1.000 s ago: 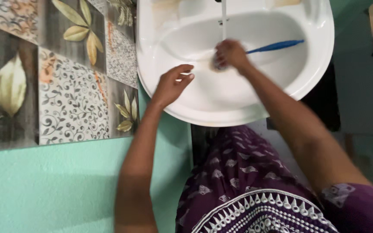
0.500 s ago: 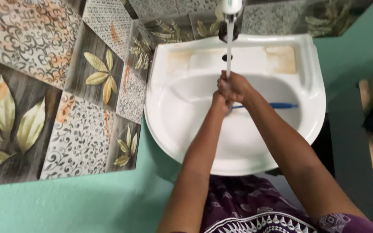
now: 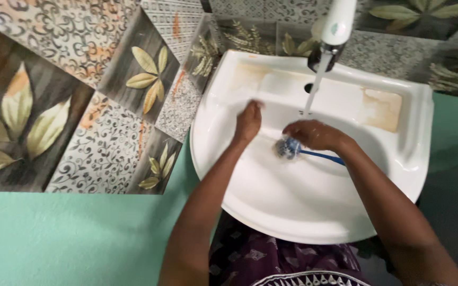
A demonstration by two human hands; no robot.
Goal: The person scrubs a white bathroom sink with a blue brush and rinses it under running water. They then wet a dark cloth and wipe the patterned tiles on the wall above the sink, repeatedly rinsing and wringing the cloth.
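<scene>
White sink against a tiled wall, holding a blue-handled brush under water running from the tap. Right hand clenched around the brush near its bristled head, mid-basin. Left hand loose, empty, resting on the basin's inner left slope; open basin nearer the front rim.

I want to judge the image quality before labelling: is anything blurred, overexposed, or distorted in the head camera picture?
Head view: the left hand is motion-blurred at its fingertips; the right hand is sharper, its grip on the blue-handled round brush. The white ceramic washbasin looks bright and flat, with little shading. The patterned leaf wall tiles slant strongly, a wide-angle effect. The white tap is slightly soft.
</scene>
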